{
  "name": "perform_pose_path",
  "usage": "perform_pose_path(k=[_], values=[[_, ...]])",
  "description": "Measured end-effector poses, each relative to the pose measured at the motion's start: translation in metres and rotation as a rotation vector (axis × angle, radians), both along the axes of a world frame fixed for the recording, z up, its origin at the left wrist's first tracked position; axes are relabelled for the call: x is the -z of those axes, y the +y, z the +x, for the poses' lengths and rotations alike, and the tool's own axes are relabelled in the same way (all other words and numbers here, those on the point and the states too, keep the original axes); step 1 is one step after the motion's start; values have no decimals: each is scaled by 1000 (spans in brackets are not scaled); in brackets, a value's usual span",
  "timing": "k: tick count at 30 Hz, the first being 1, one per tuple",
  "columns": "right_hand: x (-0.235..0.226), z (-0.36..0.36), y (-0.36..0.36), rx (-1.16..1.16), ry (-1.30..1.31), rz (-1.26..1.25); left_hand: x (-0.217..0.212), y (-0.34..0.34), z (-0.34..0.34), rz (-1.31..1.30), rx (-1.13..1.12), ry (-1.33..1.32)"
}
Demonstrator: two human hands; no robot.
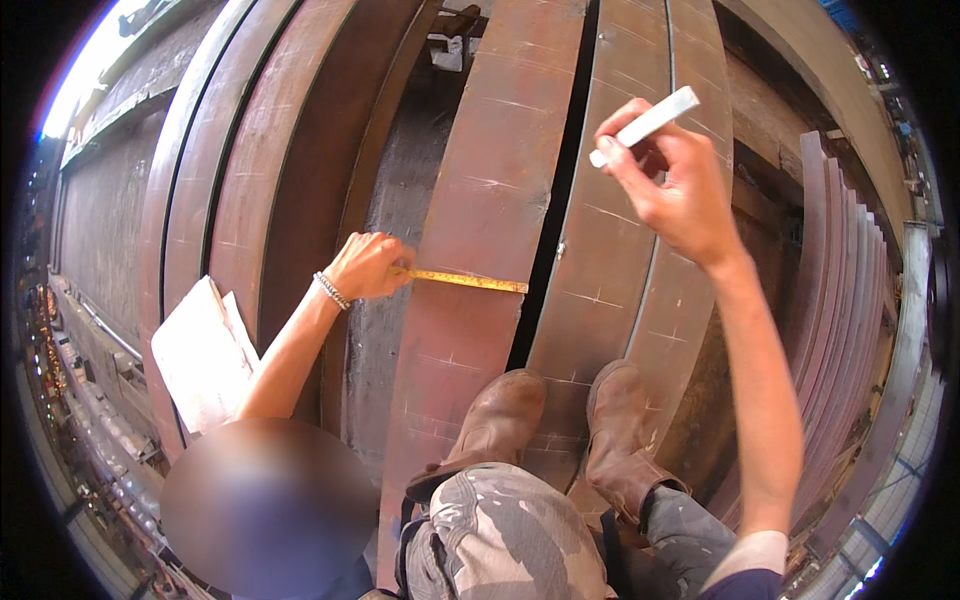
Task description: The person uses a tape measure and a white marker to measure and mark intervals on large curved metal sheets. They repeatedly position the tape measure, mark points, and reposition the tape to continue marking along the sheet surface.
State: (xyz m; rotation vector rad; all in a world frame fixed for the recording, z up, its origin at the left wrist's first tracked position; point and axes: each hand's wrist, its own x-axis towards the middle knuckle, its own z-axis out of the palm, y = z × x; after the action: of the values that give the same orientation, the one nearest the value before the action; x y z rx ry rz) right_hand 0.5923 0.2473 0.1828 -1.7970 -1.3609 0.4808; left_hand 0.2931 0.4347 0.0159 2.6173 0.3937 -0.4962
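Note:
My left hand, with a chain bracelet at the wrist, is closed at the left edge of a reddish-brown steel beam. From its fingers a yellow measuring tape runs across the beam's flat face, its free end by the right edge. Whatever else that hand holds is hidden. Raised over the beams to the right, my right hand pinches a thick white chalk stick, clear of the metal. Short white cross-shaped marks are spaced along this beam and the adjoining brown beams.
My brown boots rest on the beams. Dark gaps separate several beams. White paper sheets lie on the left-hand beams. Narrow steel bars are stacked at the right. A blurred round patch covers the lower left.

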Motion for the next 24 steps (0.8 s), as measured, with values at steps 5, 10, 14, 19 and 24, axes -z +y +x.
perform_pose_path(k=[5,10,14,19,24], values=[[75,-38,5,180,418,72,1,6,13,15,45,27],[145,-77,-12,277,754,-6,19,15,9,10,68,-16],[189,-104,-19,278,859,-120,18,12,6,-11,62,-40],[207,-123,-10,288,776,-231,17,11,6,-19,54,-11],[215,-116,-4,349,892,-191,15,6,6,12,35,-42]])
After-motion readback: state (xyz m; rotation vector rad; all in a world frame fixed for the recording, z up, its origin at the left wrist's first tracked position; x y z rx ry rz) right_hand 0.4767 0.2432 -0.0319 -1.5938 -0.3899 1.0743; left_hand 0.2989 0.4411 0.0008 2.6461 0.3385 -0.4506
